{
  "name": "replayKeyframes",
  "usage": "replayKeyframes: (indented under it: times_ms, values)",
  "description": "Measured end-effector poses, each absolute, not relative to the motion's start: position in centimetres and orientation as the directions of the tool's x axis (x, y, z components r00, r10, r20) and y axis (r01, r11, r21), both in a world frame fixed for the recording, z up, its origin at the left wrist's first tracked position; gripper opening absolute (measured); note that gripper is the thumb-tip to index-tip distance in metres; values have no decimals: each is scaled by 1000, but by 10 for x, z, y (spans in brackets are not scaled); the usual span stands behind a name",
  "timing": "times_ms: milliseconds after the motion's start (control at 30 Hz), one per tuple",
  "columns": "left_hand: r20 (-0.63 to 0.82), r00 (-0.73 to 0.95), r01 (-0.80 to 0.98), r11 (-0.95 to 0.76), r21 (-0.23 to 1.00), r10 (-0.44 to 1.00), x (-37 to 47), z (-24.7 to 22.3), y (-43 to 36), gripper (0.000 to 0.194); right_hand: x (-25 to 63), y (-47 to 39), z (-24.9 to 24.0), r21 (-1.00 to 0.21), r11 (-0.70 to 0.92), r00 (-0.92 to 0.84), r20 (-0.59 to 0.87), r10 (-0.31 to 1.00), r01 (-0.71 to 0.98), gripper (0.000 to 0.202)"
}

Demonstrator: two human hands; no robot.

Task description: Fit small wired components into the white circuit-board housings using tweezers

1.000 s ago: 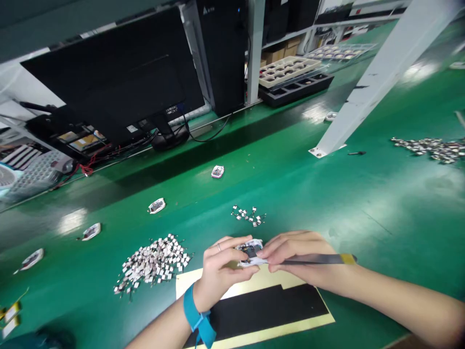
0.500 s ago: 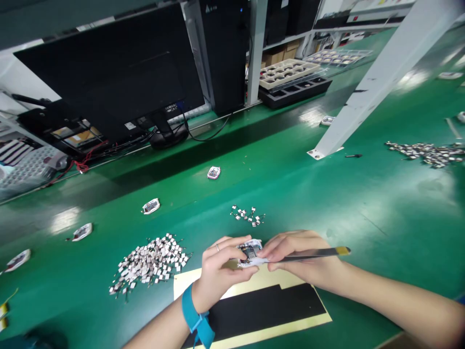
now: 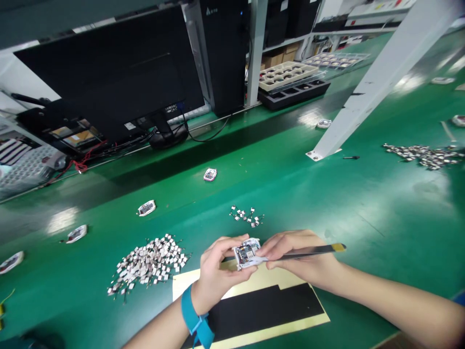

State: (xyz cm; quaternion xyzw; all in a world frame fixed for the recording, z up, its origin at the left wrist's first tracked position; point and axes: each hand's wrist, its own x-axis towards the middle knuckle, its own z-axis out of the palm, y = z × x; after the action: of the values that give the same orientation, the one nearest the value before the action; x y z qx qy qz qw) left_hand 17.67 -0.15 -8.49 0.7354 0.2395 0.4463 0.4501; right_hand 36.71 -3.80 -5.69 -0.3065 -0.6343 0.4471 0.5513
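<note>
My left hand grips a small white device housing by its edges, thumb below and fingers above. A circuit board shows inside the housing, face up. My right hand is closed around a pair of dark tweezers with a yellow end pointing right. Its fingertips press at the right side of the housing, and a whitish strip shows there; the tweezers' tips are hard to make out. Both hands hover over a cream sheet with a black mat on it.
A large pile of small white parts with wires lies left of my hands, with a smaller cluster ahead. Similar housings sit along the green surface. A white post, stacked trays and a monitor stand beyond.
The housing in my hands has tipped, so more of its board shows. The housings lying on the green surface have shifted slightly left, while the piles stay nearly in place.
</note>
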Motion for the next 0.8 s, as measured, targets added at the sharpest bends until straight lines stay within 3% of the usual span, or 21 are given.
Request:
replayKeyframes:
  times_ms: [100, 267, 400, 600, 700, 800]
  values:
    - [479, 498, 16, -560, 828, 722, 176, -83, 0, 41, 367, -39, -58, -903, 419, -198, 430, 881, -99, 17]
    - [631, 525, 174, -798, 577, 571, 176, -73, 0, 25, 365, -39, -60, -886, 458, -181, 462, 868, -69, 14]
    - [642, 555, 213, -836, 505, 529, 179, -70, -2, 9, 367, -34, -58, -899, 434, -224, 435, 872, -55, 8]
    - [632, 556, 330, -842, 427, 539, 166, -40, 7, 7, 384, -30, -52, -957, 275, -178, 289, 941, -95, 15]
    - [590, 494, 465, -767, 441, 639, 147, -8, 19, 7, 384, -37, -49, -977, 171, -301, 201, 932, -125, 17]
    - [476, 439, 511, -648, 565, 762, 136, 12, 48, 11, 374, -45, -48, -994, -7, -592, 60, 804, -110, 23]
